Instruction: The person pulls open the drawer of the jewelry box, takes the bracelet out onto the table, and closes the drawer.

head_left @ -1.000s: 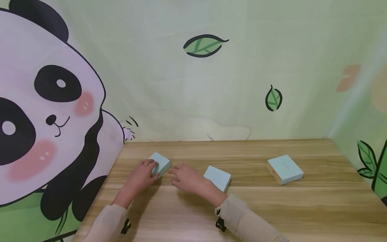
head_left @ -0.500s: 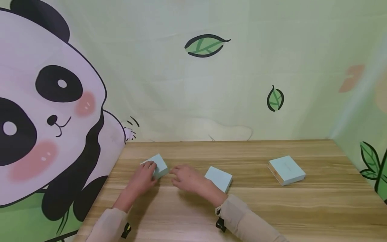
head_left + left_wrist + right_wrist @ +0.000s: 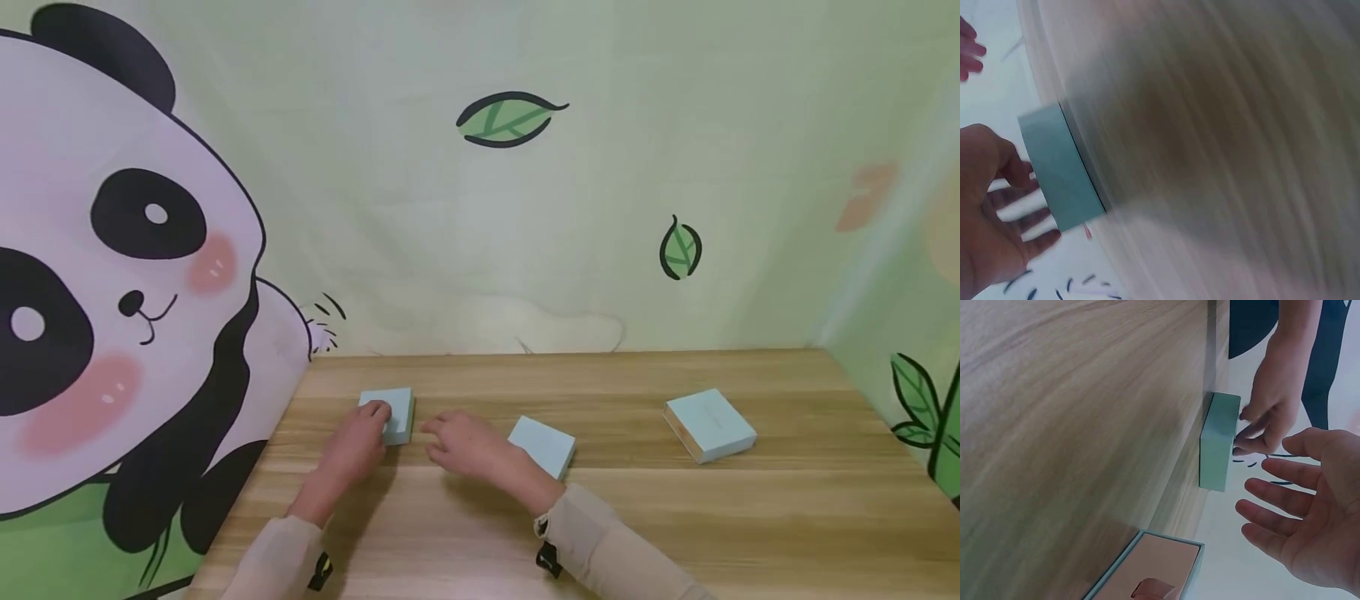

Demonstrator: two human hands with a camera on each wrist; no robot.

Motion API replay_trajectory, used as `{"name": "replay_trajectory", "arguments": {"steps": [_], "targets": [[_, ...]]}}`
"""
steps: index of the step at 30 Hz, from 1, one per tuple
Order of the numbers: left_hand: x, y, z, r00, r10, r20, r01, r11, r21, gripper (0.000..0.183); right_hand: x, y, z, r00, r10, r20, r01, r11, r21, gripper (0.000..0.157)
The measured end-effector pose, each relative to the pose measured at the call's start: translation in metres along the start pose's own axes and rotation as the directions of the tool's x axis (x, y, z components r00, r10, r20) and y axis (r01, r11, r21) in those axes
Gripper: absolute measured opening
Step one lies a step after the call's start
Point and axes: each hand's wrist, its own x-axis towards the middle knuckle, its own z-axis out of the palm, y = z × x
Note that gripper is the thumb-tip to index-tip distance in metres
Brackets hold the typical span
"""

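Note:
A light blue box lies flat at the left of the wooden table. My left hand is over its left part, and its fingertips touch the top face. In the left wrist view these fingers spread above the box; the right wrist view shows some of them bent. My right hand hovers just right of this box, touching nothing, its fingers apart and relaxed. Under my right wrist lies a second light blue box, partly hidden by the forearm.
A third light blue box, with a brownish side, lies at the right of the wooden table. A printed cloth with a panda and leaves rises behind the table's back edge.
The left box has turned on the table and now lies nearly square to the back edge. My left hand's fingers have shifted slightly over its top. My right hand stays in place.

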Motion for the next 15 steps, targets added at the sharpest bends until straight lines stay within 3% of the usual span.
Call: {"name": "replay_trajectory", "arguments": {"steps": [3, 8, 15], "targets": [[0.007, 0.007, 0.003, 0.996, -0.086, 0.028, 0.087, 0.996, -0.008, 0.031, -0.002, 0.002, 0.0, 1.0, 0.013, 0.003, -0.013, 1.0, 0.007, 0.039], [0.011, 0.015, 0.005, 0.978, -0.204, 0.038, 0.204, 0.979, -0.001, 0.055, -0.002, 0.003, -0.001, 1.0, 0.016, 0.003, -0.016, 1.0, 0.014, 0.039], [0.011, 0.017, 0.009, 0.966, -0.244, 0.084, 0.242, 0.97, 0.034, 0.061, -0.001, 0.006, -0.001, 1.0, 0.03, 0.005, -0.03, 0.999, 0.028, 0.038]]}}
